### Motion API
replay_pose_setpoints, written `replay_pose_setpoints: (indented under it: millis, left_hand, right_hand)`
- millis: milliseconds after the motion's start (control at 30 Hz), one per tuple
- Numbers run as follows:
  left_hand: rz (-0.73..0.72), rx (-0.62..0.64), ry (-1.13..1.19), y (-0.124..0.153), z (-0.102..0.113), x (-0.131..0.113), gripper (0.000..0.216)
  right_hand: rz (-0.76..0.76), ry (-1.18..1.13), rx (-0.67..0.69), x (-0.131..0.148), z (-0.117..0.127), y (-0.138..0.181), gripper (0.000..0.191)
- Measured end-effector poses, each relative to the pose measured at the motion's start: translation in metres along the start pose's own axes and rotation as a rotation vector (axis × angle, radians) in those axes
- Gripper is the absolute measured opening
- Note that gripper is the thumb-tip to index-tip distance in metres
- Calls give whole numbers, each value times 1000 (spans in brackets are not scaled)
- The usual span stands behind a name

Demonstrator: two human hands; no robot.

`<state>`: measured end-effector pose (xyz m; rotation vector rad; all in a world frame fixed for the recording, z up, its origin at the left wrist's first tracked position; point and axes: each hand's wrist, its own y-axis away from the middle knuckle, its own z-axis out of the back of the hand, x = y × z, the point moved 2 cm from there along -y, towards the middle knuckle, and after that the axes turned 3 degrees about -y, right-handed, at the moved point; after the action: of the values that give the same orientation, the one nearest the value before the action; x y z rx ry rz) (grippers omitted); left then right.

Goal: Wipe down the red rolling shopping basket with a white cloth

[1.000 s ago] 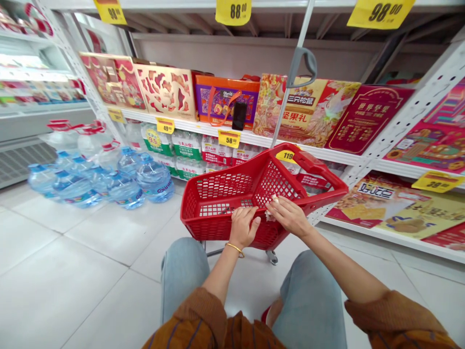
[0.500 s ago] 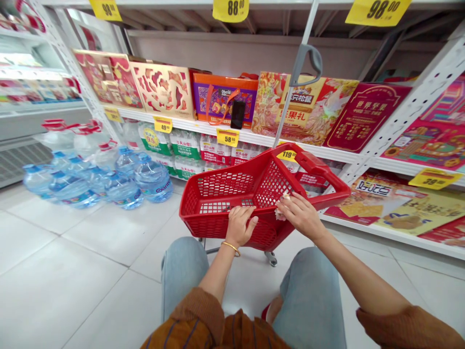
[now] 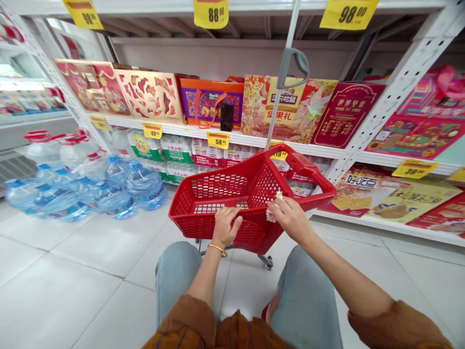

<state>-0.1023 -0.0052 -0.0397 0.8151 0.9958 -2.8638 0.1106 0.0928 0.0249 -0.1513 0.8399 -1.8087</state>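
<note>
A red plastic shopping cart [image 3: 250, 236] with a perforated basket stands in front of my knees. My left hand [image 3: 225, 227], a gold bangle at its wrist, grips the near rim, fingers over the edge and thumb outside. To the right, my right hand [image 3: 291, 219] has its fingers closed on a crumpled whitish cloth [image 3: 271, 214], pressed against the same rim near the handle end. The cloth is mostly covered by the fingers. Through the basket's holes I see no goods inside. The cart's red handle [image 3: 319, 179] rises at the right.
Behind the cart, a white shelf [image 3: 174, 127] carries gift boxes [image 3: 286, 109] and a black phone [image 3: 227, 117]. Packs of bottled water sit below. Large blue water bottles [image 3: 145, 186] stand on the tiled floor at left. A grey hook on a pole [image 3: 290, 68] rises behind the cart.
The whole view has shifted, so the shelf, cart and hands appear farther left. My right hand has slid slightly along the rim with the cloth; my left hand keeps its place.
</note>
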Motion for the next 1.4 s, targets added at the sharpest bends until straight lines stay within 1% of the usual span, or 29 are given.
replay_pose_setpoints:
  millis: [100,167,233,333,367,433,500,533,567,633,733,833,933,1067,1200,1400]
  left_hand:
    - [11,-9,-21,1,6,2,41]
    - [24,-28,-55,0,9,-1,39]
    - [47,-61,-115,-2,9,-10,37]
    - [74,-140,-201,-9,5,-34,37]
    - [43,-139,-194,-12,1,-45,38]
    - [-33,-80,-152,-18,-10,-64,46]
    - [-45,-21,-96,-22,-22,-76,52]
    - [-22,-13,-63,-23,-27,-79,53]
    - [0,-7,-37,-24,-31,-79,54]
    - [-3,16,-7,-23,-37,-78,54]
    - [-48,62,18,-22,-39,-75,51]
    - [-59,86,28,-21,-39,-76,47]
    - [-56,74,31,-20,-42,-78,47]
    - [-63,39,42,-19,-45,-77,49]
    - [-52,37,57,-20,-43,-74,49]
    - [-51,49,69,-23,-37,-69,49]
  right_hand:
    - [-28,-8,-20,12,3,-3,23]
    - [-34,-2,-35,18,6,-4,23]
    - [-43,12,-55,23,7,-6,22]
    - [-65,36,-79,28,9,-9,19]
    - [-68,40,-83,29,9,-10,19]
    - [-59,36,-92,30,11,-11,18]
    - [-44,23,-85,28,12,-11,19]
    - [-34,16,-78,26,12,-10,20]
    - [-21,9,-70,24,13,-9,21]
    - [12,6,-64,19,15,-5,22]
    - [61,27,-86,12,18,2,22]
    - [66,18,-89,6,20,8,22]
    - [58,-6,-79,0,23,14,22]
    - [60,36,-66,-9,29,20,21]
    - [47,67,-78,-21,35,26,21]
    - [39,19,-60,-36,41,32,23]
